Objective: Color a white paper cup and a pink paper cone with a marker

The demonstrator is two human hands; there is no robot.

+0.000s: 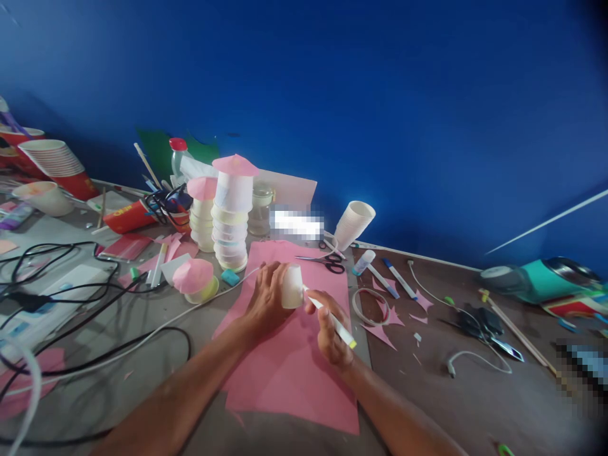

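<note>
A white paper cup (292,288) is held by my left hand (270,292), whose fingers wrap round its left side above the pink paper (294,373). My right hand (333,326) grips a white marker (335,322) with a yellow end, its tip pointing at the right side of the cup. Scissors (327,260) with dark handles lie on the far part of the pink paper. To the left stand a tall stack of white cups (231,221) with a pink cone on top, a shorter stack (202,221), and a single pink-topped cup (194,280).
Nested white cups (354,223) lean near the blue wall. Markers (399,278), a glue bottle (363,261), a tape ring (370,307) and pink scraps lie at the right. Black cables (61,250) cross the left side. A teal bottle (546,280) lies far right.
</note>
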